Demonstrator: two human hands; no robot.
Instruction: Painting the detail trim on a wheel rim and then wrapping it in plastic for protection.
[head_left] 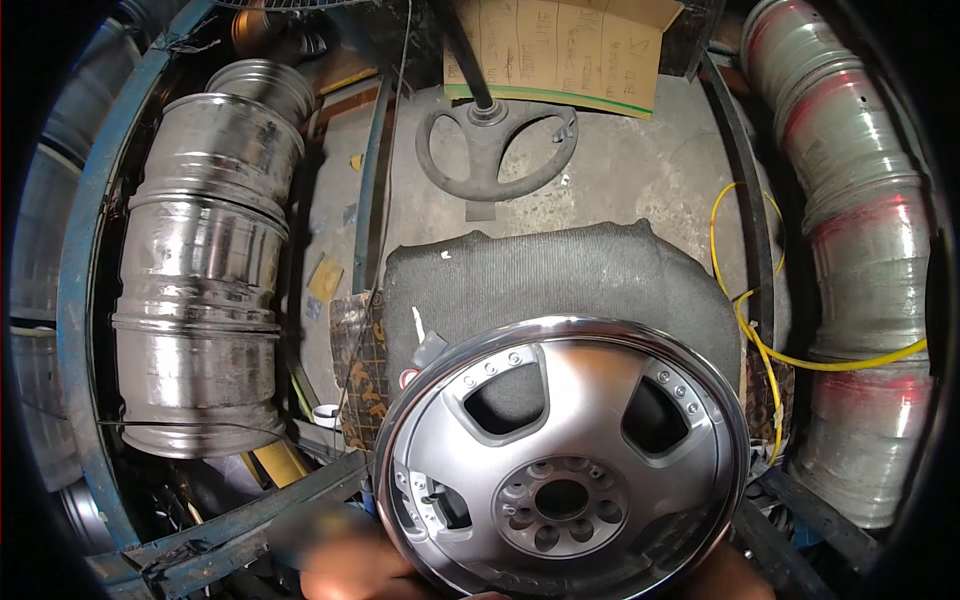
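A silver alloy wheel rim [600, 420] with a polished lip, several bolt holes and a round centre bore fills the lower middle. It overlaps the near part of a dark ribbed mat [560, 270]. At the rim's lower left edge, blurred skin of my left hand or forearm [350, 570] shows. On the lower right, my right hand or forearm [730, 577] is partly covered by the rim. The fingers on both sides are hidden, so their grip on the rim does not show. A small patch of skin touches the bottom edge of the picture below the rim.
Beyond the mat, a worn steering wheel [485, 160] sits on a dark post. Stacked metal rims [210, 250] line the left; red-marked rims [860, 200] line the right. A yellow hose [770, 355] loops at right. Marked cardboard [560, 50] stands behind, and a blue metal frame [85, 280] runs along the left.
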